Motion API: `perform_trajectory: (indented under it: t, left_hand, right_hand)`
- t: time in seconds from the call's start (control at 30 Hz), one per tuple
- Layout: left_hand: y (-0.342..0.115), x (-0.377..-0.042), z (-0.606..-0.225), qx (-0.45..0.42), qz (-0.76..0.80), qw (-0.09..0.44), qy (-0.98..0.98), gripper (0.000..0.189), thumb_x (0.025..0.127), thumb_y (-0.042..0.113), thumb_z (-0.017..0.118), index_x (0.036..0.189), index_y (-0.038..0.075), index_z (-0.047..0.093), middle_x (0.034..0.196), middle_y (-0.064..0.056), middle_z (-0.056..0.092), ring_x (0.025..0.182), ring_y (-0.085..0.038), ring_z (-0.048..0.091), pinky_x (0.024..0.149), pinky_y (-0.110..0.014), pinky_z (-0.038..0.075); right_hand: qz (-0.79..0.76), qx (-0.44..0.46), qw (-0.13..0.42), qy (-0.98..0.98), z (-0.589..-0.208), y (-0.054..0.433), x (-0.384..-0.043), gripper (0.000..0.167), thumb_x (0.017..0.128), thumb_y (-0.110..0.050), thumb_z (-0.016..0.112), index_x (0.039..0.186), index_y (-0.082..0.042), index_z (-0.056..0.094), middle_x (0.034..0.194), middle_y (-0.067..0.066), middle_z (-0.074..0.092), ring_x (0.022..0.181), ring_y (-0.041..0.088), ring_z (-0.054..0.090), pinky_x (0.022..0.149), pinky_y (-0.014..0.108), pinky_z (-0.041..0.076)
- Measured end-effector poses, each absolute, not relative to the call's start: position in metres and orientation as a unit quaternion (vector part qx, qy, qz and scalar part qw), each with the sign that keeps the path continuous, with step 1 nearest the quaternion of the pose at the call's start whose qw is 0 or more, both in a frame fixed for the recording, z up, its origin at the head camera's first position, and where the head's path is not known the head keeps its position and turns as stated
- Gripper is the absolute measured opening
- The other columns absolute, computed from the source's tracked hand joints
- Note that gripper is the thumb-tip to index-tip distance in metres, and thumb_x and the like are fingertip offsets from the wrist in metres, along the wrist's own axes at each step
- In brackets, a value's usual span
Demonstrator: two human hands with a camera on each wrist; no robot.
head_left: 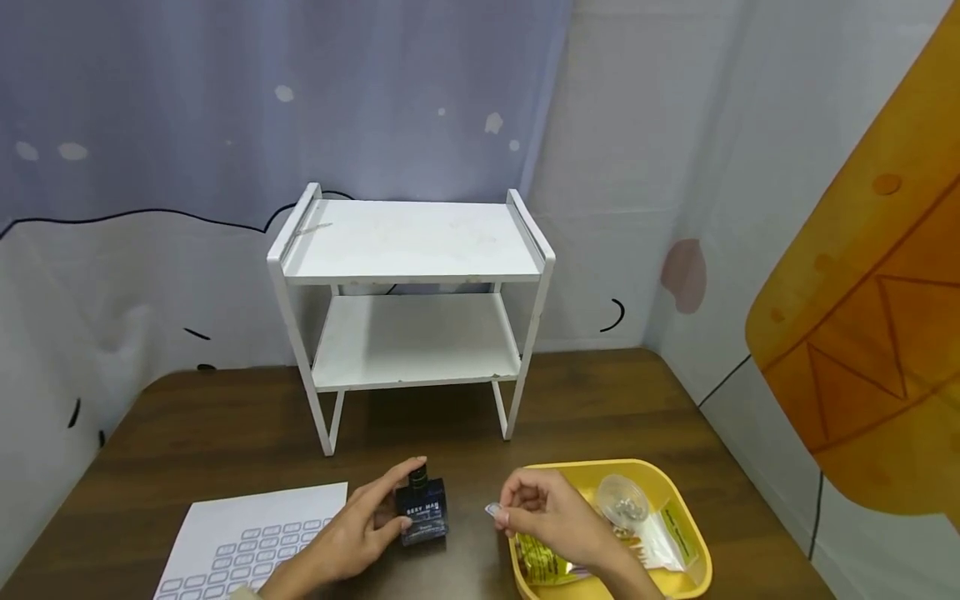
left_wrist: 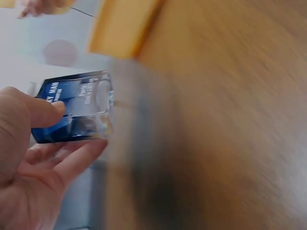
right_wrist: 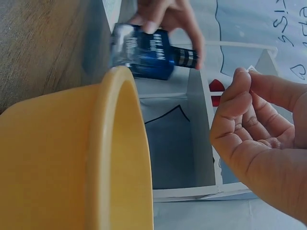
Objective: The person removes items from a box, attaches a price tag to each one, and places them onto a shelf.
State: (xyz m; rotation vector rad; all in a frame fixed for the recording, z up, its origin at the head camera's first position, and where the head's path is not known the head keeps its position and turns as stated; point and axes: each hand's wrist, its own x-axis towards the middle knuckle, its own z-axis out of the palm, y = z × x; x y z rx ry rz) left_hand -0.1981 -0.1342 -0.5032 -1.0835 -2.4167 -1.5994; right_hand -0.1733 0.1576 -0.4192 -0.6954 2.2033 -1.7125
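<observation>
A dark blue square perfume bottle (head_left: 422, 510) with a black neck stands upright in the head view. My left hand (head_left: 356, 533) grips it, thumb on the lettered front and index finger over the top; the left wrist view shows other fingers behind the glass (left_wrist: 72, 108). To the right, my right hand (head_left: 553, 518) pinches a small white label (head_left: 492, 509) between thumb and index finger, a short way from the bottle. The right wrist view shows only a sliver of the label at the fingertips. A white sheet (head_left: 225, 521) printed with rows of small framed labels lies left of the left hand.
Under the right forearm stands a yellow basket (head_left: 699, 557) with a clear round container (head_left: 622, 502), a yellow-green packet (head_left: 542, 562) and a white packet (head_left: 662, 542). Behind the hands, a white two-tier shelf (head_left: 416, 242) stands on the brown table (head_left: 600, 400).
</observation>
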Motion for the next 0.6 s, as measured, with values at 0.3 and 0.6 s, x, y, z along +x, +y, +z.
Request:
perform_trajectory:
  t: [0.3,0.6]
  left_hand:
    - [-0.122,-0.188,-0.468,-0.329,-0.559,-0.030,-0.761,0.079,0.087,-0.008,0.066,0.154,0.020,0.034,0.110,-0.020,0.058,0.092,-0.011,0.067,0.075,-0.024,0.060]
    - [-0.111,-0.180,-0.453,-0.335,-0.572,-0.034,-0.748,0.079,0.086,-0.011,0.064,0.153,0.021,0.035,0.105,-0.018,0.059,0.087,-0.005,0.066,0.072,-0.024,0.060]
  right_hand:
    - [-0.575,-0.252,0.117,0.769,-0.418,0.149,-0.172,0.014,0.093,-0.008,0.065,0.092,0.006,0.063,0.080,0.029,0.062,0.068,0.004,0.060,0.065,0.026,0.057]
    - [-0.570,-0.240,0.111,0.778,-0.415,0.147,-0.170,0.015,0.094,-0.012,0.065,0.093,0.003,0.066,0.080,0.020,0.064,0.068,0.007,0.061,0.065,0.026,0.056]
